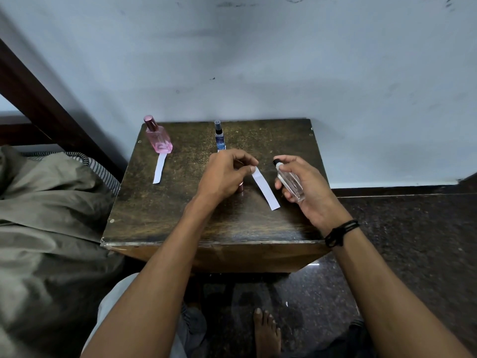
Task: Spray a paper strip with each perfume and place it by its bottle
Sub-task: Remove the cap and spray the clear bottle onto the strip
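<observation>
My left hand [224, 174] pinches the top end of a white paper strip [267, 189], which slants down to the right above the dark wooden table [154, 210]. My right hand [307, 187] grips a clear glass perfume bottle [290, 182], its nozzle pointing toward the strip. A pink bottle [158, 136] stands at the back left with a white strip [160, 167] lying in front of it. A small blue bottle [220, 136] stands at the back centre. A small pinkish cap [240, 187] peeks out under my left hand.
The table stands against a pale blue wall [258, 60]. Grey bedding [46, 202] and a dark wooden bed frame [38, 104] lie to the left. Dark speckled floor [413, 241] spreads to the right, and my bare foot [267, 332] shows below the table.
</observation>
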Motion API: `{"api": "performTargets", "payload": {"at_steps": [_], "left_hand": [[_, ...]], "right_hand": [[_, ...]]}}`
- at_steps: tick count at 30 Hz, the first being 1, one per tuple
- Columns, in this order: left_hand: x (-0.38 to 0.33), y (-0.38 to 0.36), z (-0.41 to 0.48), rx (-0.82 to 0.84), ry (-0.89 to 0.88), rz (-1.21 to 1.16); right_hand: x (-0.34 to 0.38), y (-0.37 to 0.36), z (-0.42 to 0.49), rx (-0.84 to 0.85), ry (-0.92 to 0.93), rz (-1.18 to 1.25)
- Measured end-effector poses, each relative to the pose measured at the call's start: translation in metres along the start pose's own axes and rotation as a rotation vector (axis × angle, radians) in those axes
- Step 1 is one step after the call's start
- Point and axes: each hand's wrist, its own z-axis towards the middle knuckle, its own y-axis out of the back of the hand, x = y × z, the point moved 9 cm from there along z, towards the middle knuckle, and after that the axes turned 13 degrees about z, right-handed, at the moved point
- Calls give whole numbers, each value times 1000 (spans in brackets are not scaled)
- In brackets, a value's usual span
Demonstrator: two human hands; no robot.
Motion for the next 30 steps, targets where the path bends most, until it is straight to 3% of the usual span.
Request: {"api": "performTargets", "payload": {"at_steps": [4,12,19,21,25,30], "left_hand": [[-1,-1,0,3,-4,13],[-2,1,-1,16,1,-8],[-1,3,0,-7,7,-18],[1,3,0,-16,9,-24],[2,3,1,-23,10,-11],[1,2,2,-20,-12,17]], "right_hand": [[2,-2,0,2,35,-66],[-7,1,1,14,-122,325],[-10,0,2,26,-149,344],[-3,1,0,15,-62,156],[18,-7,-8,0,244,-564],[11,-26,-17,76,407,-913]]}}
